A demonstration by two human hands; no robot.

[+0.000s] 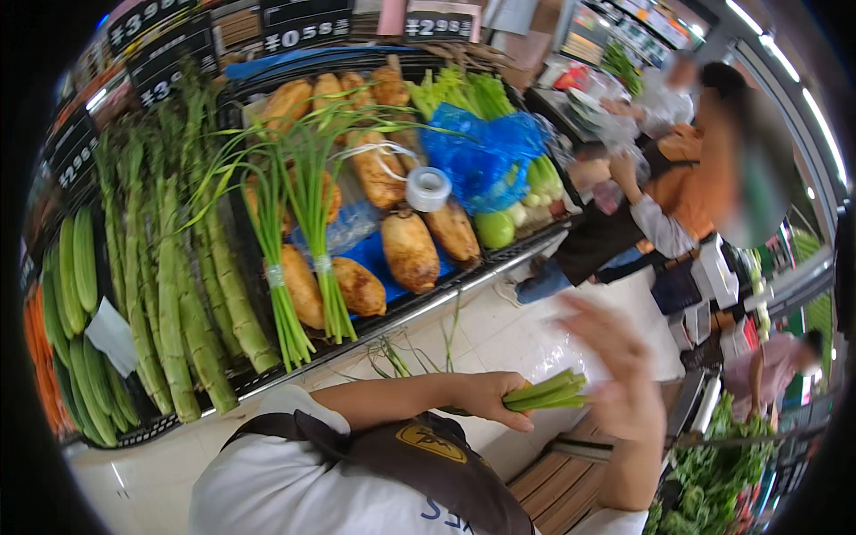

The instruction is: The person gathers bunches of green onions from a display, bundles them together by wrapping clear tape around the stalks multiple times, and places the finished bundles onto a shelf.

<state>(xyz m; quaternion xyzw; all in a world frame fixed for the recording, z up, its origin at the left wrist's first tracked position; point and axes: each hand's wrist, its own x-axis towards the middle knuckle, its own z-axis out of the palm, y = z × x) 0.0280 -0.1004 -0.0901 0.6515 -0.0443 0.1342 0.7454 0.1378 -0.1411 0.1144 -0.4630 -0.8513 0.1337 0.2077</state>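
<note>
My left hand (498, 400) is closed around a bunch of green leafy stems, likely garlic chives (548, 393); their cut ends point right and thin leaves trail behind my forearm. Raised just beyond those ends, my right hand (605, 358) is motion-blurred, its fingers looking apart and nothing visible in it. Two taped bunches of similar greens (321, 267) lie across lotus roots (409, 251) in the produce display. A roll of clear tape (428, 188) rests on the roots, beside white string (381, 157) and a crumpled blue plastic bag (485, 157).
Thick green stalks (177, 301) and cucumbers (93, 388) fill the display's left side, behind its metal front edge (401, 307). Price signs stand along the back. A co-worker in an orange top (689, 187) handles plastic bags at upper right. A slatted wooden surface (562, 481) is at lower right.
</note>
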